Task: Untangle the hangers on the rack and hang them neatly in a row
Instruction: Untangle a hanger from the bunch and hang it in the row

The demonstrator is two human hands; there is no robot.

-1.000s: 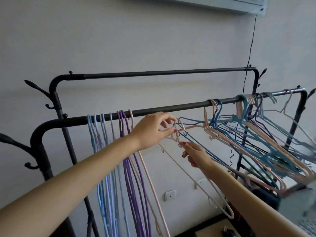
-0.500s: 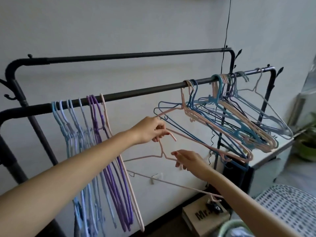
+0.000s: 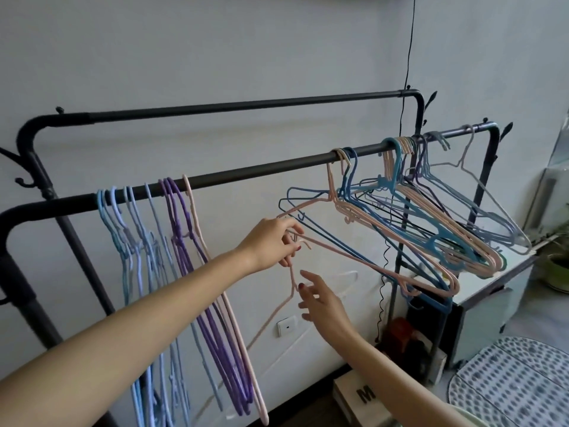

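Bare forearms, no sleeves — red-painted nails

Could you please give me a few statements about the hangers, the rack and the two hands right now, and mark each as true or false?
1. The left hand pinches the hook of a pink hanger that is off the rail. True.
2. The right hand grips a blue hanger. False: its fingers are spread and it holds nothing.
3. The purple hangers hang on the front rail, left of the left hand. True.
4. The tangled hangers hang from the back rail. False: they hang from the front rail, and the back rail carries none.
5. A single pink hanger hangs just right of the purple ones. True.
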